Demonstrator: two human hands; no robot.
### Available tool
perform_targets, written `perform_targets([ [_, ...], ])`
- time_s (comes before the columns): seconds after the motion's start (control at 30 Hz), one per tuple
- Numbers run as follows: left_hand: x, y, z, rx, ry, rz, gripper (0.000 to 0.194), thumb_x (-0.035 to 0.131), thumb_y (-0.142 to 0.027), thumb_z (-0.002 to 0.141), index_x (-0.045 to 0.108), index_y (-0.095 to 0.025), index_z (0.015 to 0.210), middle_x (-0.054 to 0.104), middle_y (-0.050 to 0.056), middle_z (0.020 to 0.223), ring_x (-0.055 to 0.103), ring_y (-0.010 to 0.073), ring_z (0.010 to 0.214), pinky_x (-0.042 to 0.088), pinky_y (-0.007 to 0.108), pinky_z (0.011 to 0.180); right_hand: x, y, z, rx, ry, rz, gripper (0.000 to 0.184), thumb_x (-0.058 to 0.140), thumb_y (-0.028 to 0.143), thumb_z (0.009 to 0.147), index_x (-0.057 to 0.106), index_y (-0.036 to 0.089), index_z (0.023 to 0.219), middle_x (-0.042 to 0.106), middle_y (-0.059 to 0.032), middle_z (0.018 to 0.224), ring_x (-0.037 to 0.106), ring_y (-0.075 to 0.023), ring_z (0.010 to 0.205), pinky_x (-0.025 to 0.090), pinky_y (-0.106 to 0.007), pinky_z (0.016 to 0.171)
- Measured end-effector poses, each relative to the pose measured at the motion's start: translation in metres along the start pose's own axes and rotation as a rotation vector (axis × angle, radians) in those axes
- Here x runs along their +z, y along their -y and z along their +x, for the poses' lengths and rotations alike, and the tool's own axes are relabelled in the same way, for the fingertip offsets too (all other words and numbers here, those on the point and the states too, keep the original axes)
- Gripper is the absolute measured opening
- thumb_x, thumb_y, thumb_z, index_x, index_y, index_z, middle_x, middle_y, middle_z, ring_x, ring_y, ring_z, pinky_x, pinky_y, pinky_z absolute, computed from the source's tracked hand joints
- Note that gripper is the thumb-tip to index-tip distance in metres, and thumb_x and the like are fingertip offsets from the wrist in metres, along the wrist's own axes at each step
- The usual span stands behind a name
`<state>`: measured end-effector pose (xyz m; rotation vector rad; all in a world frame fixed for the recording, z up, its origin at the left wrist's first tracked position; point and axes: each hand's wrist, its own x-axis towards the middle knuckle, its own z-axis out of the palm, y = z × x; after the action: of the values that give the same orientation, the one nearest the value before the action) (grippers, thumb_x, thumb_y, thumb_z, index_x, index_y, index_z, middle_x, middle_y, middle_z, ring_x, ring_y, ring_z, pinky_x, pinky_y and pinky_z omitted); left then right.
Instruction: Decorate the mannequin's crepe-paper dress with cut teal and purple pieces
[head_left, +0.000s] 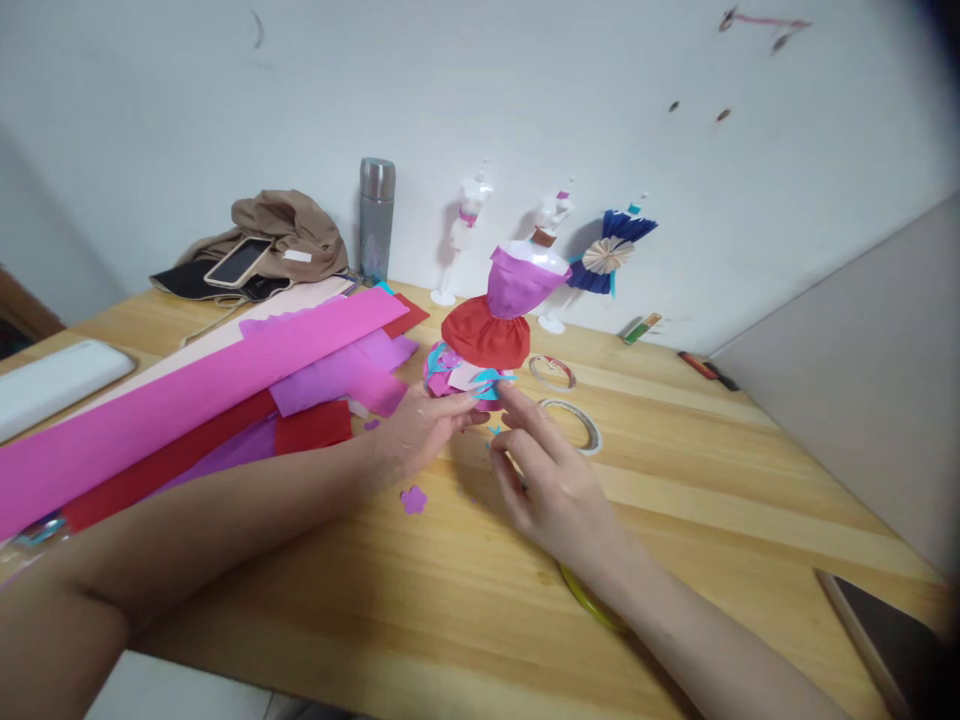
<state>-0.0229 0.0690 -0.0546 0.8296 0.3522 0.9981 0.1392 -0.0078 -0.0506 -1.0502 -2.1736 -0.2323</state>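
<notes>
**Head view: paper dress standing over the table, both hands at its lower edge**

The dress (517, 290) is standing tilted just above the near middle of the table (720, 480), purple top uppermost, red skirt flaring below, pink layer at the bottom. Left hand (420, 428): grip is pinching the lower edge, thumb above, fingers beneath. Right hand (555, 490): forefinger is resting at a blue paper piece (490, 384), thumb curling underneath; cannot tell whether that grip is pinching the piece or only pressing it.

Handling, by judgement: looking light and soft, crepe-like, not slippery. The gathered folds are probably crushing or tearing easily; the waist is seeming the weak spot. Lower edge is looking like the better hold, with light pressure. The blue piece is looking thin and limp, calling for fingertips only.

Edges and room: coloured paper sheets (202, 400) are crowding the left, near the left forearm. A purple flower (413, 500) is lying loose, nearer the table's front edge. A white tape roll (598, 437) is sitting just beyond the right hand; a yellow ring (592, 602) is showing partly beneath the right forearm. Behind, small white figures are standing against the wall, limiting backward movement. More wood is showing rightward, toward the partition (862, 400).
</notes>
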Motion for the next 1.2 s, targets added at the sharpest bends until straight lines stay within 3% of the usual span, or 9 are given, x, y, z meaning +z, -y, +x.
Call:
perform_targets([
  [0.23,0.007,-0.001,-0.003,-0.029,-0.030,0.043,0.034,0.086,-0.019,0.064,0.073,-0.018,0.095,0.076,0.007,0.098,0.066,0.0248,0.102,0.047,0.038,0.094,-0.003,0.001,0.001,-0.008,0.022,-0.018,0.022,0.054,0.001,0.093,0.061,0.020,0.090,0.059,-0.0292,0.152,0.064,-0.0374,0.138,0.067,-0.055,0.095],
  [0.37,0.003,0.002,-0.005,-0.051,-0.008,0.070,0.036,0.090,-0.023,0.063,0.075,-0.016,0.095,0.075,0.007,0.095,0.066,0.0240,0.101,0.046,0.038,0.096,-0.005,0.003,0.002,-0.017,0.020,-0.053,0.021,0.054,0.001,0.094,0.059,0.020,0.088,0.059,-0.0328,0.151,0.069,-0.0393,0.131,0.067,-0.056,0.092],
  [0.6,-0.012,0.012,-0.007,-0.278,0.194,0.078,0.040,0.093,-0.042,0.069,0.076,-0.014,0.093,0.070,0.006,0.085,0.063,0.0155,0.077,0.046,0.029,0.072,-0.007,0.008,0.001,0.041,-0.011,0.029,0.018,0.059,0.005,0.092,0.063,0.021,0.084,0.061,-0.0283,0.151,0.072,-0.0414,0.124,0.064,-0.060,0.096],
  [0.7,-0.014,0.015,-0.008,-0.277,0.188,0.041,0.036,0.093,-0.035,0.070,0.077,-0.017,0.097,0.072,0.004,0.087,0.064,0.0135,0.074,0.043,0.027,0.066,-0.019,0.011,0.008,0.197,0.001,0.240,0.016,0.064,0.012,0.091,0.065,0.024,0.081,0.073,-0.0205,0.138,0.074,-0.0364,0.122,0.064,-0.055,0.098],
  [0.8,-0.015,0.016,-0.008,-0.272,0.131,0.040,0.031,0.091,-0.031,0.070,0.076,-0.017,0.093,0.073,0.005,0.085,0.065,0.0145,0.071,0.043,0.026,0.062,-0.038,0.006,0.017,0.530,0.045,0.661,0.018,0.070,0.026,0.092,0.066,0.025,0.075,0.083,-0.0117,0.115,0.077,-0.0320,0.115,0.066,-0.047,0.094],
  [0.9,-0.017,0.015,-0.007,-0.302,0.149,0.043,0.030,0.089,-0.030,0.067,0.076,-0.014,0.088,0.071,0.007,0.082,0.066,0.0156,0.070,0.044,0.027,0.061,-0.055,-0.009,0.023,0.805,0.075,1.014,0.022,0.082,0.038,0.084,0.069,0.026,0.072,0.084,-0.0090,0.111,0.080,-0.0318,0.109,0.067,-0.046,0.094],
  [1.03,-0.016,0.013,-0.009,-0.320,0.172,0.067,0.031,0.088,-0.027,0.067,0.077,-0.017,0.093,0.072,0.007,0.089,0.067,0.0164,0.075,0.044,0.026,0.060,-0.062,-0.030,0.024,0.931,0.163,1.195,0.022,0.090,0.041,0.075,0.073,0.026,0.072,0.085,-0.0084,0.105,0.079,-0.0342,0.114,0.067,-0.046,0.097],
  [1.2,-0.010,0.014,-0.014,-0.249,0.151,0.117,0.045,0.093,-0.049,0.068,0.071,-0.016,0.088,0.068,0.004,0.076,0.066,0.0153,0.070,0.043,0.024,0.057,-0.055,-0.038,0.023,1.009,0.216,1.283,0.019,0.091,0.038,0.071,0.076,0.027,0.074,0.086,-0.0056,0.099,0.080,-0.0310,0.111,0.070,-0.040,0.092],
])
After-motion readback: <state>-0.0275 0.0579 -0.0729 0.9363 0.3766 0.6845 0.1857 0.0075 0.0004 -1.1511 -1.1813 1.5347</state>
